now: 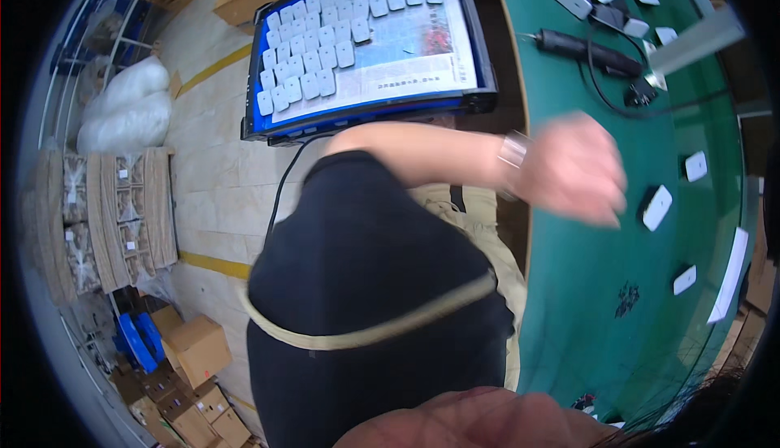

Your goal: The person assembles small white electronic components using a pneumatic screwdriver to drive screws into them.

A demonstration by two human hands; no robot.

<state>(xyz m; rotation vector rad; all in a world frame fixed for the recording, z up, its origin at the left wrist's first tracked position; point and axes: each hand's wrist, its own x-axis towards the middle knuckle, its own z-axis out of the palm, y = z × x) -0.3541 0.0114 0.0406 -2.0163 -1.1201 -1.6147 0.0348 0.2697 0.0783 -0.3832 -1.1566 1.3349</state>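
My left hand, blurred by motion, hangs over the green work table, with a clear band around its wrist. Its fingers are smeared, so whether they grip anything cannot be made out. Closest to it lies a white rounded plastic casing, tilted on the mat. Another white casing sits farther right, and a third casing is lower down, near a scatter of small dark screws. My right hand is out of view.
A black electric screwdriver with its cable lies on the table, near several white casings. Left of the table stands a blue tray lined with newspaper, holding rows of white casings. Cardboard boxes and wrapped stacks stand along the left.
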